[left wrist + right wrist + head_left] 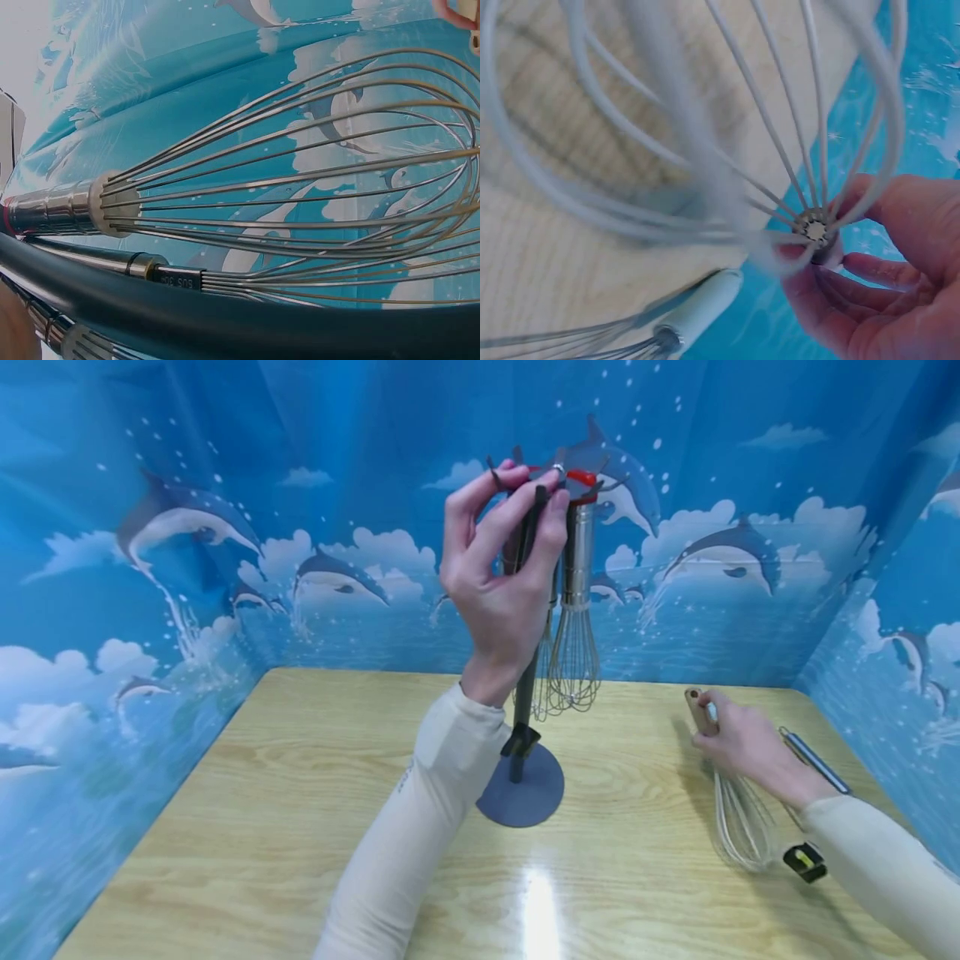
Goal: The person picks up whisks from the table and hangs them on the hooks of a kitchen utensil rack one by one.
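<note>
My left hand [498, 547] holds the top of a dark whisk stand [527, 693], its fingers curled about the pole beneath the hooks. Metal whisks hang there; one with a steel handle [577, 556] and red top shows right of the hand. In the left wrist view, a hanging whisk's wire loops [300, 180] spread beside the black pole [225, 322]. Over the table's right side, my right hand [738, 739] grips a whisk with a wooden handle [699, 710]. Its pale wires [817, 150] fan out toward the right wrist camera.
Another whisk [821, 764] with a shiny handle lies on the wooden table [315, 827], partly behind the right forearm. The stand's round base [536, 806] sits mid-table. A blue dolphin-print curtain [360, 635] encloses the back and sides.
</note>
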